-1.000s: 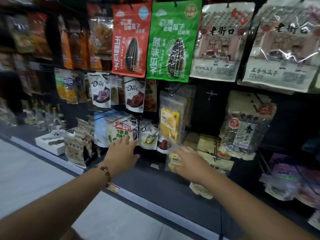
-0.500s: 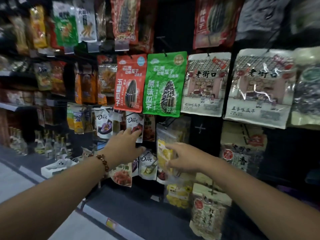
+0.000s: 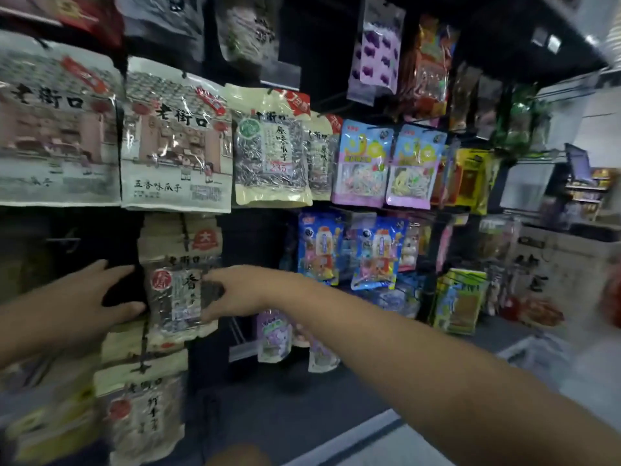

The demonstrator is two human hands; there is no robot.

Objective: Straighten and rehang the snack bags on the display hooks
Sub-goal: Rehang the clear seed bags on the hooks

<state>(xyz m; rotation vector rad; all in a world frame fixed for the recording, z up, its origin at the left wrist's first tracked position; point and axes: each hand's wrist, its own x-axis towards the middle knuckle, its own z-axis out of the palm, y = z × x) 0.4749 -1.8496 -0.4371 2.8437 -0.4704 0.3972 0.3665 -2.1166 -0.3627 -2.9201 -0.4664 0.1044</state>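
Head view, dim shop aisle, dark rack of hooks hung with snack bags.

Task item: tan seed bag (image 3: 179, 280) with a clear window and a red round mark, hanging in the lower row at centre-left, in front of a stack of like bags on the same hook. It hangs roughly upright, with a slight tilt.

Right hand (image 3: 235, 290): reaches in from lower right; fingers curl onto the right edge of the seed bag at window height. Thumb side is blurred, so I read this as a pinch on the bag's edge, not with full certainty.

Left hand (image 3: 97, 297): comes in from the left edge; fingers (image 3: 117, 269) and thumb spread apart, with dark rack showing between them. Thumb tip sits at the bag's left edge; whether it touches, I cannot tell. It holds nothing.

Above the seed bag: two wide pale bags (image 3: 174, 142) printed with a street scene, side by side, and right of them a yellow seed bag (image 3: 272, 149). Further right, two candy bags (image 3: 386, 166) in blue and pink. Below those, a pair of blue toy-print bags (image 3: 349, 253).

Beneath the left hand: more tan bags (image 3: 141, 415), the lowest one tilted. A grey shelf ledge (image 3: 353, 438) runs along the bottom.
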